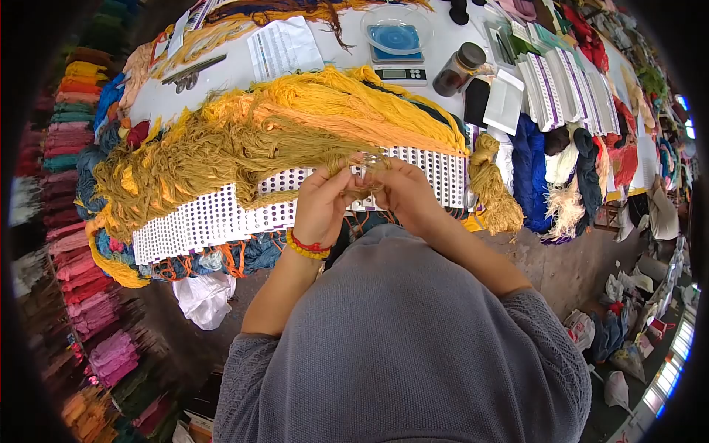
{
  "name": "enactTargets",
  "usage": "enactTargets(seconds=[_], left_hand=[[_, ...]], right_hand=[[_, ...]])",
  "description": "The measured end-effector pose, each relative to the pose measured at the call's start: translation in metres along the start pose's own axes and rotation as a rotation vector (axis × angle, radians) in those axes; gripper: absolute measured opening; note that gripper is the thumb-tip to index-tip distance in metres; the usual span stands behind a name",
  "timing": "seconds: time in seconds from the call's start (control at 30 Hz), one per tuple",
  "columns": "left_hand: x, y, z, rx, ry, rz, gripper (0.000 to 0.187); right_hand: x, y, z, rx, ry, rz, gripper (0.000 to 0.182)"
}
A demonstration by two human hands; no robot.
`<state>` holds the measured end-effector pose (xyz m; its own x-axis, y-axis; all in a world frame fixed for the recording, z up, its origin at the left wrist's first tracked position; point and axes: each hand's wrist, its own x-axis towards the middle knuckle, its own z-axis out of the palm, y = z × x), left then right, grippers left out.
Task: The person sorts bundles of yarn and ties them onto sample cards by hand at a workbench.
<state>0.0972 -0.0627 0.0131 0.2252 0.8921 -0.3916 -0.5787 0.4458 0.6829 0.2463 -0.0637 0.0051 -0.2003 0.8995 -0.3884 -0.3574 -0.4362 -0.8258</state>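
Observation:
My left hand point(322, 202), with red and yellow bands at the wrist, is closed on strands of olive-gold yarn point(199, 156). The yarn trails leftward across the table in a long, loose, tangled bundle. Close beside it, my right hand point(410, 196) pinches the end of the same strands. Between the fingertips a small loop of yarn glints; its detail is too small to make out. Beneath both hands lie white cards with rows of dark holes point(210, 225). Peach yarn point(362, 131) and bright yellow yarn point(317, 90) stretch out just behind the olive bundle.
Scissors point(190, 74) and a printed sheet point(284, 50) lie at the back left. A digital scale point(399, 75) carries a clear bowl point(399, 29). A dark-lidded jar point(459, 69) stands to its right. Coloured skeins point(528, 173) hang over the table's right edge.

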Motion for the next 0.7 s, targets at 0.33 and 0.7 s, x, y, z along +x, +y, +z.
enactTargets(seconds=[0.33,0.7], left_hand=[[0.021,-0.006,-0.050,-0.335,-0.320,-0.305,0.022],[0.015,0.144,-0.349,0.024,0.800,0.191,0.017]], right_hand=[[0.016,-0.038,-0.016,-0.840,0.031,-0.656,0.008],[0.050,-0.034,-0.247,0.739,0.406,-0.250,0.015]])
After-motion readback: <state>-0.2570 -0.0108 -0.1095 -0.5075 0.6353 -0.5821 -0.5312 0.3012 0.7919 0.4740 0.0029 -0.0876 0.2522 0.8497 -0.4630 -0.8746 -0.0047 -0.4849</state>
